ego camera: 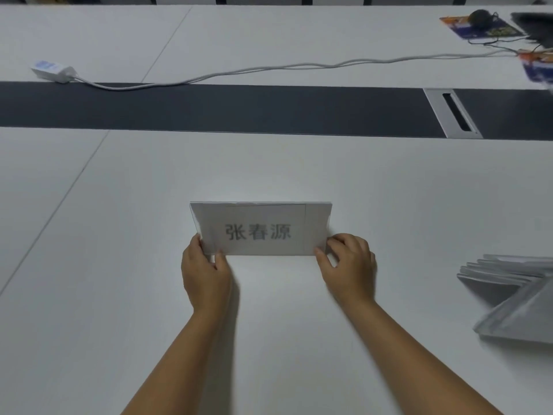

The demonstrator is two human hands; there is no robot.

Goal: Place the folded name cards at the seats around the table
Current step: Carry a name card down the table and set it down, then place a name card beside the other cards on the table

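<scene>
From the head camera we are looking down on a white tabletop (pixel 119 295), and we are gripping a folded name card (pixel 261 229) with both hands near the middle of the near half of that surface, well clear of its edges. The card is standing on the tabletop with its printed face leaning back toward its top fold, and the three dark characters on it are reading upright to us. Our left hand (pixel 206 274) is pinching the card's lower left corner, thumb lying on the front face and the other fingers curling behind the edge. Our right hand (pixel 348 266) is pinching the lower right corner in the same way, thumb on the front and the knuckles bent around the side. Toward the right edge of the tabletop, well apart from the card in our hands, a pile of further name cards (pixel 514 295) is lying fanned out and flat, partly running out of view. Beyond the card a dark strip (pixel 209 110) is running across the table from left to right, and a grey cable hatch (pixel 453 113) is sitting in it toward the right. On the far half, a white power adapter (pixel 54 70) is lying near the left edge, and its white cable (pixel 269 68) is trailing across toward the far right corner, where some colourful, blurred items (pixel 481 26) are resting.
</scene>
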